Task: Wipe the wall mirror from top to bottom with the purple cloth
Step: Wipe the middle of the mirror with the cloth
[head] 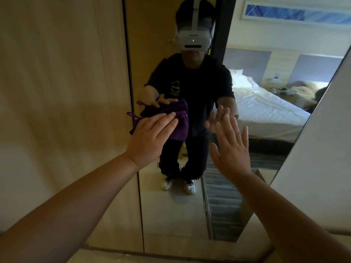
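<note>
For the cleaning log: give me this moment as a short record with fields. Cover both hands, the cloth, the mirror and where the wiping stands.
left hand: left hand flat, fingers extended, pressing the purple cloth on the glass
right hand: right hand open, fingers spread, empty, at or near the glass; contact cannot be told
cloth: bunched, with loops trailing at its left side
mirror: wall mirror tall, dark-edged, beside a wood panel
wipe position: about mid-height of the mirror
reflection: a bed and the person's own figure

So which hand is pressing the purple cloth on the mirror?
The left hand, flat on the purple cloth; the right hand is bare, its fingers spread.
</note>
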The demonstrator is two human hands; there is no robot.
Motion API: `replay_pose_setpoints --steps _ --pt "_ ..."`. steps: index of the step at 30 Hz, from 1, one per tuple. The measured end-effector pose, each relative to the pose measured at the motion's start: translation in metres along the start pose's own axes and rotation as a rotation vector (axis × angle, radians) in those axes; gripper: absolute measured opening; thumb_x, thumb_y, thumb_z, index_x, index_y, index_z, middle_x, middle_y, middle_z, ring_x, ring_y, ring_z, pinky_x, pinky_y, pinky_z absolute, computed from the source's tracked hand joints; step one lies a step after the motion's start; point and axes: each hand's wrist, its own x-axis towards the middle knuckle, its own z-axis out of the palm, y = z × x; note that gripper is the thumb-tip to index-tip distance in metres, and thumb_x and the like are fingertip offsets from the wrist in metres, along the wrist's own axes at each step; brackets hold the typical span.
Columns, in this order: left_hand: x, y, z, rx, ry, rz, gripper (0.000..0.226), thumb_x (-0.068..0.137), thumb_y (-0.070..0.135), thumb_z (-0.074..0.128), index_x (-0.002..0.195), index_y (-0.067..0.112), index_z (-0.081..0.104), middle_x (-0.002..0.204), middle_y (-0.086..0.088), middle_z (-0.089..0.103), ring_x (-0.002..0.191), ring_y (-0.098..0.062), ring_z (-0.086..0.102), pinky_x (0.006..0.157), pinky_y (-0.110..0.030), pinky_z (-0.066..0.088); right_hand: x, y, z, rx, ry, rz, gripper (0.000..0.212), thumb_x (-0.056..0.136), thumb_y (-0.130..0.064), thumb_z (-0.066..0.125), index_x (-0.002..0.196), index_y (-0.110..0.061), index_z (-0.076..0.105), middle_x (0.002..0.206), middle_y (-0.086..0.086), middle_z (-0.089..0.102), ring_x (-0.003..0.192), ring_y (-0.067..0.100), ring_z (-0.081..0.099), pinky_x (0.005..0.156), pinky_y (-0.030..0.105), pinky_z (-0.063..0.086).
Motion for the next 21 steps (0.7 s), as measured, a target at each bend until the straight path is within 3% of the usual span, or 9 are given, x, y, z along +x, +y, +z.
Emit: replay_pose_setpoints --steps 3,8,16,21 --pt "-0.029 0.005 0.023 0.042 0.053 0.030 0.039 0.101 0.002 0.041 0.138 0.008 0.049 0.142 -0.012 0.054 0.128 -0.031 0.050 0.099 -0.046 0.043 -0.018 -0.004 0.032 -0.025 0.007 0.019 0.070 0.100 -0.037 0.036 0.161 -0.022 0.005 0.168 0.003 -0.006 0.153 0.020 -0.010 0.123 0.052 -0.005" --pt "-0.068 0.013 0.055 0.098 0.156 0.025 0.036 0.101 0.003 0.042 0.135 0.006 0.055 0.142 -0.013 0.054 0.128 -0.031 0.050 0.100 -0.047 0.041 -0.048 -0.002 0.075 -0.073 0.067 -0.020 0.065 0.102 -0.037 0.034 0.160 -0.019 0.013 0.167 0.002 -0.007 0.153 0.020 -0.013 0.123 0.052 -0.007" --pt "-0.138 0.013 0.097 0.148 0.254 0.033 0.050 0.090 -0.001 0.067 0.137 0.008 0.053 0.142 -0.011 0.054 0.129 -0.030 0.051 0.100 -0.046 0.041 -0.087 -0.006 0.144 -0.120 0.128 0.007 0.061 0.108 -0.038 0.034 0.161 -0.019 0.008 0.167 0.001 -0.010 0.152 0.018 -0.019 0.122 0.050 -0.011" --pt "-0.152 0.006 0.096 0.191 0.290 0.031 0.048 0.092 0.005 0.068 0.137 0.008 0.053 0.143 -0.010 0.053 0.129 -0.029 0.050 0.102 -0.045 0.041 -0.081 -0.001 0.150 -0.166 0.183 -0.017 0.060 0.109 -0.037 0.032 0.160 -0.015 0.010 0.167 0.005 -0.008 0.152 0.020 -0.017 0.122 0.050 -0.012"
